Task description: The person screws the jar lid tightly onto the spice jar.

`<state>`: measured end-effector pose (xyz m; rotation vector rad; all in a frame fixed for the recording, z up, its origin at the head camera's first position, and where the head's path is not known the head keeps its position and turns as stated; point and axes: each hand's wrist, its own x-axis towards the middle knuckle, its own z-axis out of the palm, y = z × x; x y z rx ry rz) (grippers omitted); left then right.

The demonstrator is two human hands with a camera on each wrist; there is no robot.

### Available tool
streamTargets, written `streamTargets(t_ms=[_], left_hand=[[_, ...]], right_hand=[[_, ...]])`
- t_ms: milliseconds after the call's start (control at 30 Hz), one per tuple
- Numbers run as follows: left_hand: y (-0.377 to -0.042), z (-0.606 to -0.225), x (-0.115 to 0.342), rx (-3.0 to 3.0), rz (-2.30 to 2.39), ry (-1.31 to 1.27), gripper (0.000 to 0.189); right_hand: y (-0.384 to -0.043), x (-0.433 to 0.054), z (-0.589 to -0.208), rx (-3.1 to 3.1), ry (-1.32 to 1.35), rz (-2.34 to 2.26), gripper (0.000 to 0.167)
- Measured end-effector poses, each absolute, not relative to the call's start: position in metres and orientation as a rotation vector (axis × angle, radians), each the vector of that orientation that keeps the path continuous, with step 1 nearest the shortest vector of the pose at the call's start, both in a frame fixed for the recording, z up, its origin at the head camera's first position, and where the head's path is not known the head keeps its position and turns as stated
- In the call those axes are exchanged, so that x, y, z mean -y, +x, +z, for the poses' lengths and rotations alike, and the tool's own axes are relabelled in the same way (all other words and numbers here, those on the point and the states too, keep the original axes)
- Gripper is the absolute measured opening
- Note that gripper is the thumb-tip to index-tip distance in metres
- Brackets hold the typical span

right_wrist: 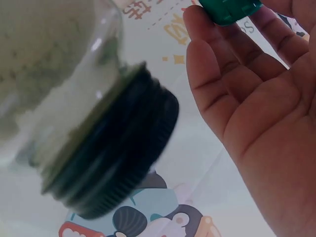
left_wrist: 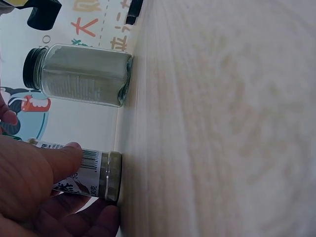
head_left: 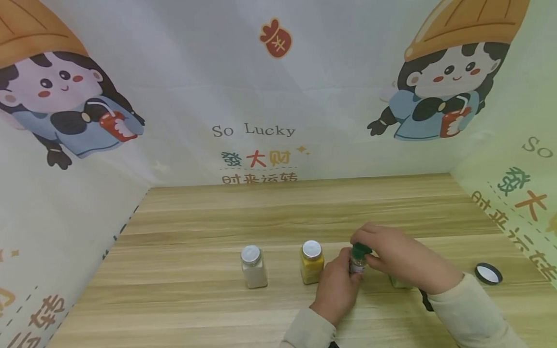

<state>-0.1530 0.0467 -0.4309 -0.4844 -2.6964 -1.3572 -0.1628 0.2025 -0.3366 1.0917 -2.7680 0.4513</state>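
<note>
My left hand [head_left: 337, 290] grips a small clear spice jar [head_left: 357, 267] with a printed label, standing upright on the wooden table. Its thumb lies across the barcode side of the label [left_wrist: 91, 160] in the left wrist view. From above, my right hand [head_left: 396, 256] holds the jar's green cap [head_left: 360, 250] between thumb and fingers. The same green cap [right_wrist: 229, 10] shows at the top edge of the right wrist view. Whether the cap is loose from the jar cannot be told. Just left of my left hand stands a square jar of yellow contents [head_left: 311, 268] with a silver lid.
A silver-lidded jar with whitish contents [head_left: 254, 273] stands farther left. Below my right forearm, a jar [head_left: 399, 282] is mostly hidden; a black-lidded square glass jar [left_wrist: 86, 74] shows in the left wrist view. A round black-rimmed lid [head_left: 488, 273] lies at the right. Printed cloth walls surround the table.
</note>
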Motion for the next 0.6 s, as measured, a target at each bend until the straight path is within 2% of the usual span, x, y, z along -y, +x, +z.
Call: streamTargets(t_ms=[600], left_hand=[[-0.1539, -0.4309, -0.0453, 2.718, -1.335, -0.474, 0.036]], right_hand=[[-0.1641, -0.2006, -0.3387, 2.784, 1.095, 0.457, 0.032]])
